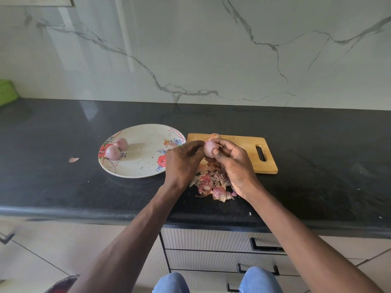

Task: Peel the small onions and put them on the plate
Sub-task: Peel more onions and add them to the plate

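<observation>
Up above the black counter (pixel 63 187), both hands meet over the near left end of a wooden cutting board (pixel 243 144). The right hand (pixel 234 166) holds a small onion (pixel 209 149) with its fingers curled round it: the thumb lies across the front of the bulb and the fingertips wrap over its top from behind. The onion shows smooth, pale pink flesh, with a scrap of brown skin (pixel 214 135) sticking up behind it. The left hand (pixel 183 163) comes in from the left with its fingers bent and bunched together, their tips against the onion's left side; whether they pinch a strip of skin cannot be told, since the back of the hand hides them. Both forearms reach forward from the bottom of the view, bare, the wrists raised off the counter.

Just below the hands, a heap of pink and brown peels (pixel 211 185) lies on the counter, touching the board's near edge. To the left, beside the board, sits a floral plate (pixel 146 132) with two peeled onions (pixel 116 149) touching each other near its left rim. One stray peel (pixel 73 159) lies on the counter left of the plate. A marble wall (pixel 190 49) rises behind, and drawers (pixel 211 250) and blue-jeaned knees (pixel 260 280) show below.
</observation>
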Demonstrator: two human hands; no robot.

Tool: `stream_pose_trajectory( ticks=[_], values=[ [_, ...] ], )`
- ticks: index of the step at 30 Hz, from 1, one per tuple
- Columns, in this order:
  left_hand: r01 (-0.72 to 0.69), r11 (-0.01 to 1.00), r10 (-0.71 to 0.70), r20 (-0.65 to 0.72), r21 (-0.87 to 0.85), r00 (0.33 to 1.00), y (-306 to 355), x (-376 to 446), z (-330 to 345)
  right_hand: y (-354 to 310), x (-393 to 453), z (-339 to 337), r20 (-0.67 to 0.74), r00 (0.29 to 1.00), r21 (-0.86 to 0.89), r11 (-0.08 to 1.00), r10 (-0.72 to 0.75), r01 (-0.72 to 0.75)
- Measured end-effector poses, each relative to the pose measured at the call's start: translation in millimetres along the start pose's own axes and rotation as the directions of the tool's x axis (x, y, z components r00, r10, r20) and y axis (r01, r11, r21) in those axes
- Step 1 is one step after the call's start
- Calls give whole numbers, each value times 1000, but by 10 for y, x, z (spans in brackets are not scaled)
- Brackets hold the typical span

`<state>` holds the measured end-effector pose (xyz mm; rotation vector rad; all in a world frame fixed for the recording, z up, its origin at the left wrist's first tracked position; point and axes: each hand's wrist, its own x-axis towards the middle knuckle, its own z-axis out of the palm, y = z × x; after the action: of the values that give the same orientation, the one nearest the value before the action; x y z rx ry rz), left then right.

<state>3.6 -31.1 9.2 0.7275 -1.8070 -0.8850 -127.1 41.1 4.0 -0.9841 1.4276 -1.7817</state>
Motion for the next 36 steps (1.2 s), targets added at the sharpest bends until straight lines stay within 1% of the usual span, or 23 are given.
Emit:
stream_pose_trajectory(
  ticks=[3, 6, 8, 9, 11, 12, 14, 15, 18, 23, 26, 32, 36],
  values=[
    [35, 999, -35, -46, 0, 998, 8, 21, 21, -7, 26, 35, 30, 998, 161, 985, 51, -55],
    [136, 990, -140, -129, -34, 982, -38, 69, 36, -59, 43, 39, 77, 989, 367, 919, 123, -142],
    [157, 988, -153, -139, 17, 978, -61, 83, 30, -74, 47, 22, 93, 985, 432, 886, 143, -170],
    [149, 987, -142, -127, 54, 982, -79, 85, 25, -71, 48, 12, 90, 985, 429, 887, 144, -169],
    [138, 988, -131, -97, 65, 987, -70, 77, 2, -67, 37, 8, 64, 990, 364, 921, 123, -138],
    [135, 991, -134, -70, 12, 989, -47, 71, -13, -57, 32, 9, 42, 994, 305, 947, 97, -105],
    [151, 976, -153, -1, -155, 988, -29, 69, -24, -46, 9, 6, 1, 1000, 137, 991, 4, -4],
    [158, 965, -154, 38, -209, 987, -32, 70, -23, -44, -5, 4, -9, 999, 57, 998, -41, 42],
    [147, 961, -126, 104, -233, 987, -33, 58, -21, -52, -34, 6, -26, 991, -96, 987, -133, 130],
    [88, 964, -61, 114, -249, 992, 23, 37, -58, -10, -16, -7, -13, 975, -238, 947, -223, 214],
    [57, 969, -26, 131, -240, 991, 37, 37, -84, 3, -15, -14, 2, 966, -286, 925, -259, 249],
    [59, 968, -31, 117, -244, 993, 30, 9, -54, 36, -10, -8, 14, 957, -347, 896, -289, 276],
    [66, 974, -53, 63, -219, 997, -40, 47, -42, 39, -24, 1, 37, 960, -344, 898, -279, 274]
  ],
)
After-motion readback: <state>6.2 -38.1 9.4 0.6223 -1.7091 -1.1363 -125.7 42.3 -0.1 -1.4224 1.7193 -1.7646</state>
